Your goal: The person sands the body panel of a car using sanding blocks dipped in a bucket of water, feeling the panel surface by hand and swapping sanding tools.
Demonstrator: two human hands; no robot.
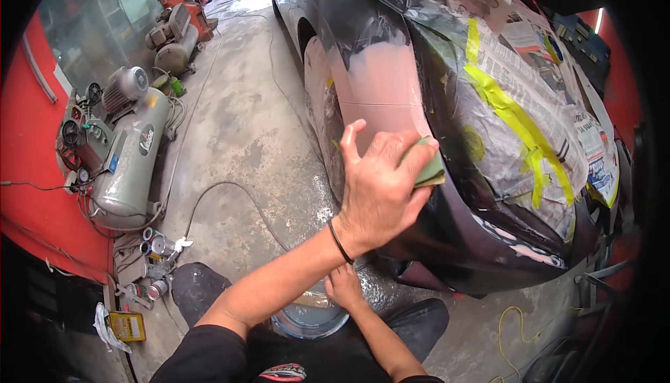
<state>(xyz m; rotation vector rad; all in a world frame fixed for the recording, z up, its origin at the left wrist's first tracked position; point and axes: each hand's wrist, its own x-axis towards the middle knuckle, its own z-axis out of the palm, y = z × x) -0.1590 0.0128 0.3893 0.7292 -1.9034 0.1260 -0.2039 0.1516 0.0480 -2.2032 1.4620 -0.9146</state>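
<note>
Head view: your left arm stretches from lower left to centre, the left hand [380, 191] palm-down, fingers and thumb pinching a green pad [431, 166] right of centre. Its exposed edge faces downward; your fingers obscure its long axis. I can't tell the grip of your right hand [345, 286], lower centre.

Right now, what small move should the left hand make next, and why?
Perhaps draw the green pad lightly across the pink patch: the left hand grips the pad beside that patch, which reaches beyond the hand. Whether pad and patch touch is unclear.
</note>
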